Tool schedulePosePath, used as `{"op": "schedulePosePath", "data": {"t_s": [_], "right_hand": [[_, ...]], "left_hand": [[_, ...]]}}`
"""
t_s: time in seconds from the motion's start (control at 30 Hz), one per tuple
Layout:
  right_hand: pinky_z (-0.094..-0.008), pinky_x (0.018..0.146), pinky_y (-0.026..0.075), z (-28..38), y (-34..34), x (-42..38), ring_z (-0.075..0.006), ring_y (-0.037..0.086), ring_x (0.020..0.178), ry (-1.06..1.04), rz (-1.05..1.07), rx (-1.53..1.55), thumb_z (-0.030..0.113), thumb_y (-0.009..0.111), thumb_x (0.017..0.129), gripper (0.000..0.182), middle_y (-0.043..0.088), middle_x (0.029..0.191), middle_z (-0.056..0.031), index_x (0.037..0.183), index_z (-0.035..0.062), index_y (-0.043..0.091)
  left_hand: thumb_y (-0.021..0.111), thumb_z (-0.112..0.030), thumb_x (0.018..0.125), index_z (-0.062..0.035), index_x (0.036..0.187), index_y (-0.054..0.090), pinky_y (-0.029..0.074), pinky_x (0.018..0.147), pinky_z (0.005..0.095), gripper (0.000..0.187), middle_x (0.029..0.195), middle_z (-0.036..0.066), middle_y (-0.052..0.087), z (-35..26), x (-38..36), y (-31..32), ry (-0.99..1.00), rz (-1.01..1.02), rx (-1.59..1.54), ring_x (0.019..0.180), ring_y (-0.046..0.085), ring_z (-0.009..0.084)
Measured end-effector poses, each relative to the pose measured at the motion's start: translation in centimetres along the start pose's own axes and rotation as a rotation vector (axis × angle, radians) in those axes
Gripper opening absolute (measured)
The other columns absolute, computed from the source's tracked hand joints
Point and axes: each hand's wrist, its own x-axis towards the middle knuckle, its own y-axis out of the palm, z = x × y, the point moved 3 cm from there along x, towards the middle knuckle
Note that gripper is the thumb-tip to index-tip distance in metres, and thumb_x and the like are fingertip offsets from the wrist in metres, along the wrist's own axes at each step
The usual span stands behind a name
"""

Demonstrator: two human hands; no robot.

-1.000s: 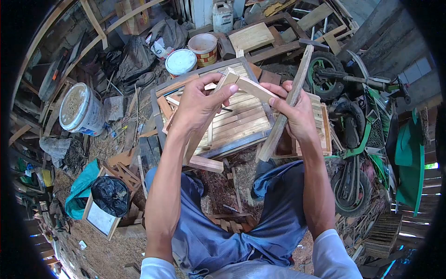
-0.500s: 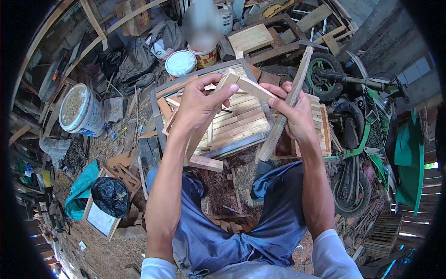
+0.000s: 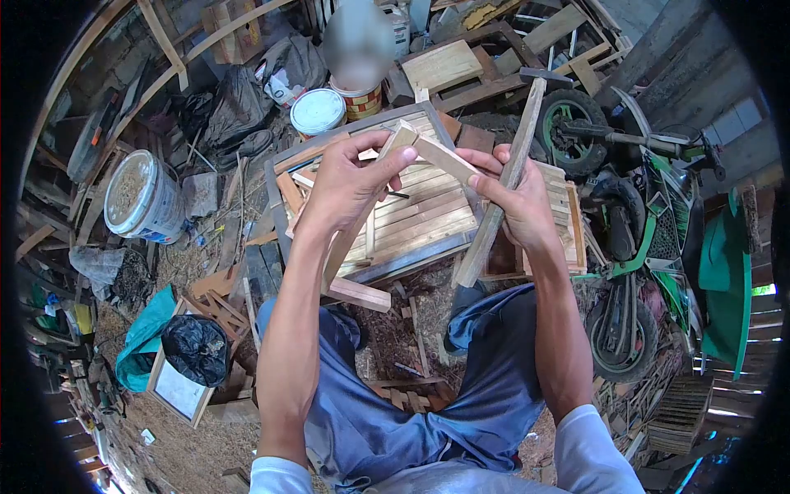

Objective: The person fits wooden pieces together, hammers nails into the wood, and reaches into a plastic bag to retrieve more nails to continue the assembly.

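My left hand (image 3: 355,177) pinches a narrow wooden frame (image 3: 344,247) near its top corner, thumb across the wood. One side of this frame runs down behind my left wrist to a short crosspiece (image 3: 359,294) above my knee. From the upper corner a pale wooden strip (image 3: 445,158) slants toward my right hand (image 3: 518,193), whose thumb and fingers close on its far end. Also in my right hand is a hammer (image 3: 514,173), its rough wooden handle crossing the palm and its dark head (image 3: 546,78) pointing away from me. Beneath both hands lies a slatted wooden panel (image 3: 420,218).
A grey-edged frame (image 3: 387,272) surrounds the slatted panel. To the right stands a green motorbike (image 3: 650,230). White buckets (image 3: 141,206) and scrap boards (image 3: 444,67) lie around, with a black bag (image 3: 195,350) at lower left. A blurred person (image 3: 360,41) is at the back.
The frame's lower crosspiece has swung slightly left and down. The hammer has shifted a little in my right hand, its head turning more into view. Both grips stay in place.
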Motion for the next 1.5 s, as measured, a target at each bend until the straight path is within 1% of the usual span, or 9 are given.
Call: {"op": "schedulePosePath", "data": {"t_s": [0.37, 0.73, 0.87, 0.97, 1.03, 1.17, 1.27, 1.37, 1.5], "right_hand": [[-0.0367, 0.100, 0.042, -0.5, -2.1, -1.6, -0.0206, 0.058, 0.111, 0.046, 0.030, -0.022, 0.005, 0.073, 0.081, 0.040, 0.066, 0.113, -0.0193, 0.099, 0.0087, 0.038], [-0.0355, 0.095, 0.049, -6.6, -6.7, -3.9, -0.0225, 0.058, 0.112, 0.089, 0.021, 0.129, -0.002, 0.066, 0.084, 0.035, 0.060, 0.117, -0.0203, 0.100, 0.0072, 0.036], [-0.0357, 0.094, 0.049, -9.1, -8.9, -3.6, -0.0238, 0.058, 0.110, 0.042, -0.024, 0.024, -0.001, 0.065, 0.082, 0.037, 0.060, 0.118, -0.0197, 0.106, 0.0009, 0.037], [-0.0346, 0.090, 0.049, -10.0, -9.7, -3.6, -0.0206, 0.057, 0.108, 0.036, -0.041, -0.012, -0.005, 0.063, 0.081, 0.038, 0.057, 0.120, -0.0184, 0.106, 0.0049, 0.037], [-0.0341, 0.090, 0.047, -10.8, -10.3, -3.4, -0.0194, 0.060, 0.104, 0.004, -0.073, -0.096, 0.000, 0.065, 0.076, 0.039, 0.063, 0.112, -0.0154, 0.108, -0.0022, 0.043], [-0.0349, 0.093, 0.046, -12.4, -11.0, -3.4, -0.0208, 0.060, 0.105, 0.044, -0.077, -0.160, 0.001, 0.067, 0.076, 0.040, 0.065, 0.108, -0.0128, 0.111, -0.0015, 0.049], [-0.0352, 0.094, 0.046, -12.8, -11.6, -3.5, -0.0226, 0.061, 0.106, 0.055, -0.099, -0.300, 0.002, 0.069, 0.076, 0.042, 0.065, 0.106, -0.0122, 0.114, -0.0006, 0.051], [-0.0349, 0.094, 0.046, -12.6, -11.7, -3.8, -0.0232, 0.061, 0.107, 0.084, -0.101, -0.353, 0.003, 0.069, 0.076, 0.044, 0.065, 0.107, -0.0123, 0.115, -0.0003, 0.050], [-0.0342, 0.093, 0.046, -12.8, -11.8, -3.9, -0.0229, 0.061, 0.106, 0.086, -0.109, -0.291, 0.002, 0.067, 0.076, 0.043, 0.065, 0.107, -0.0128, 0.115, -0.0004, 0.050]], "left_hand": [[0.077, -0.022, 0.081, 0.0015, 0.101, 0.068, 0.039, 0.054, 0.0214, 0.032, 0.077, 0.001, 0.061, -0.7, -0.1, 2.7, -0.021, 0.068, 0.042, 0.062, 0.052, 0.0057], [0.077, -0.018, 0.081, 0.0052, 0.100, 0.069, 0.041, 0.054, 0.0230, 0.031, 0.092, 0.004, 0.060, 2.9, 0.8, 7.9, 0.036, 0.096, 0.478, 0.064, 0.055, 0.0078], [0.078, -0.019, 0.080, 0.0067, 0.099, 0.068, 0.044, 0.055, 0.0254, 0.034, 0.087, 0.005, 0.061, 3.9, 2.3, 9.7, 0.086, 0.148, 0.614, 0.065, 0.055, 0.0094], [0.078, -0.020, 0.078, 0.0077, 0.096, 0.067, 0.045, 0.056, 0.0275, 0.035, 0.085, 0.006, 0.061, 4.8, 3.2, 10.6, 0.096, 0.173, 0.711, 0.065, 0.056, 0.0100], [0.079, -0.025, 0.075, 0.0068, 0.096, 0.068, 0.045, 0.060, 0.0325, 0.040, 0.080, 0.011, 0.060, 5.5, 3.8, 10.9, 0.155, 0.146, 0.777, 0.067, 0.057, 0.0162], [0.080, -0.030, 0.071, 0.0058, 0.094, 0.068, 0.046, 0.068, 0.0385, 0.044, 0.077, 0.016, 0.059, 7.1, 4.3, 11.3, 0.223, 0.132, 0.817, 0.072, 0.059, 0.0259], [0.080, -0.025, 0.075, 0.0067, 0.097, 0.067, 0.046, 0.060, 0.0321, 0.040, 0.081, 0.012, 0.061, 7.5, 4.6, 11.8, 0.218, 0.199, 0.994, 0.066, 0.059, 0.0166], [0.080, -0.026, 0.074, 0.0065, 0.096, 0.068, 0.047, 0.065, 0.0353, 0.041, 0.081, 0.015, 0.063, 7.9, 4.6, 12.4, 0.329, 0.177, 1.015, 0.070, 0.060, 0.0213], [0.079, -0.026, 0.072, 0.0066, 0.095, 0.068, 0.047, 0.068, 0.0377, 0.041, 0.080, 0.018, 0.064, 7.9, 4.4, 13.3, 0.289, 0.133, 0.998, 0.073, 0.061, 0.0259]]}}
